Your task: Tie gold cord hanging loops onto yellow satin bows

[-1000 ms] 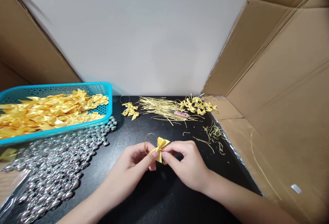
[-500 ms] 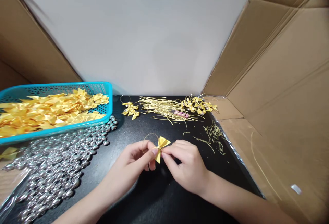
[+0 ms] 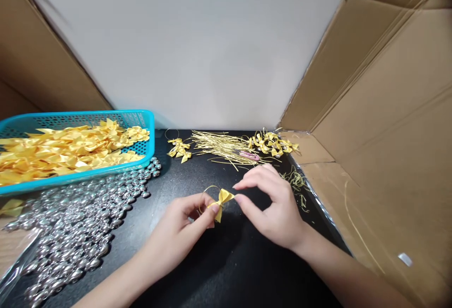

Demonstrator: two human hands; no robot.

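Head view: two bare hands work above a black tabletop point(image 3: 197, 275). The left hand point(image 3: 183, 228) pinches a small yellow ribbon bow point(image 3: 223, 197) between thumb and fingers, near its middle, holding it just above the table at the centre. A thin gold loop point(image 3: 212, 186) curves up from the bow on its left side, above the left fingers. The right hand point(image 3: 284, 211) has its thumb and forefinger slightly parted, a narrow gap between them, at the bow's right-hand tip; whether the thumb touches the ribbon cannot be told.

To the left, a turquoise basket point(image 3: 153, 133) holds a heap of yellow bows point(image 3: 70, 152). In front of it spreads a mass of shiny silver beads point(image 3: 77, 218).

Along the far edge, left to right, lie a small cluster of bows point(image 3: 179, 150), a pile of straight gold strands point(image 3: 219, 144) with a pink object point(image 3: 249, 156) on it, and a larger cluster of bows with beads point(image 3: 271, 143). Curled gold scraps point(image 3: 295, 178) lie just beyond the right hand. Cardboard walls point(image 3: 388, 86) stand at both sides, with a pale panel point(image 3: 197, 39) behind.
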